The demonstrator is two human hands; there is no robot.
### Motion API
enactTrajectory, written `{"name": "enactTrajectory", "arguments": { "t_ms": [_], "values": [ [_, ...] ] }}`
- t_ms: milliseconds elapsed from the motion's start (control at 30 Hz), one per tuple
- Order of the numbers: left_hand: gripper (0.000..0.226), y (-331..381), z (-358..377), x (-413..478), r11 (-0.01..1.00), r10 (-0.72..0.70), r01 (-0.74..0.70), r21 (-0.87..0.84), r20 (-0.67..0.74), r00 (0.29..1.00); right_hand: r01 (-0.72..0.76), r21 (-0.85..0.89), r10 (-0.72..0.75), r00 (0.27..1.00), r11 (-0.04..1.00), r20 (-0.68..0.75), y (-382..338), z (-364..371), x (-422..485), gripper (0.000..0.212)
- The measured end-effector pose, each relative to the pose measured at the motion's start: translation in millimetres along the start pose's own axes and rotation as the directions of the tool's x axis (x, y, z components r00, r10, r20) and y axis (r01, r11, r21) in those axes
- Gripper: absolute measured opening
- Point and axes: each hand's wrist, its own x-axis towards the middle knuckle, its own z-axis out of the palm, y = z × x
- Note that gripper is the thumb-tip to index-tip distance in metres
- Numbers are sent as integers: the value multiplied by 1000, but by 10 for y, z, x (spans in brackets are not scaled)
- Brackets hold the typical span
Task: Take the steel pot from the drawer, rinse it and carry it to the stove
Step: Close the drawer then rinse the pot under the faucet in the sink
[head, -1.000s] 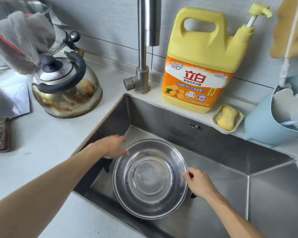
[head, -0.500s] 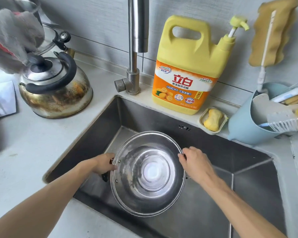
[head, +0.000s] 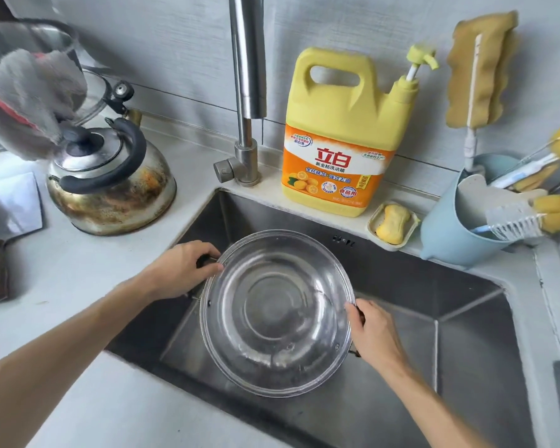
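The steel pot (head: 277,313) is held over the steel sink (head: 411,289), its mouth facing up toward me, a little water glinting on its inner wall. My left hand (head: 180,270) grips the black handle on the pot's left side. My right hand (head: 374,334) grips the handle on the right side. The tap (head: 248,92) rises behind the pot; no water is running from it.
A stained kettle (head: 110,179) stands on the counter at left under a grey cloth (head: 26,98). A cleaver (head: 0,240) lies at the far left. Behind the sink stand a yellow detergent jug (head: 343,137), a soap dish (head: 393,226) and a blue brush holder (head: 459,227).
Both hands have kept hold of the pot, tilting and turning it over the sink. My view has shifted right and pulled back a little.
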Motion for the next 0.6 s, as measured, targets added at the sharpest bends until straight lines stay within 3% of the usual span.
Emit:
{"name": "enactTrajectory", "arguments": {
  "t_ms": [100, 233, 400, 600],
  "values": [
    [20, 122, -38, -5, 1000, 16, -16, 3, -24, 1000, 40, 21, -39, 998, 999, -48, 7, -129, -24, 38],
    [19, 216, 24, -47, 1000, 23, -25, -18, -95, 995, 201, 0, -197, 964, 980, -178, -47, -356, -1, 28],
    [25, 270, 103, -155, 993, 75, -94, -71, -241, 968, 337, -151, -367, 883, 929, -291, -151, -534, -18, 22],
    [32, 248, 8, -295, 986, 151, -165, 1, -413, 898, 435, -252, -503, 756, 864, -418, -264, -614, -33, 23]
  ]
}}
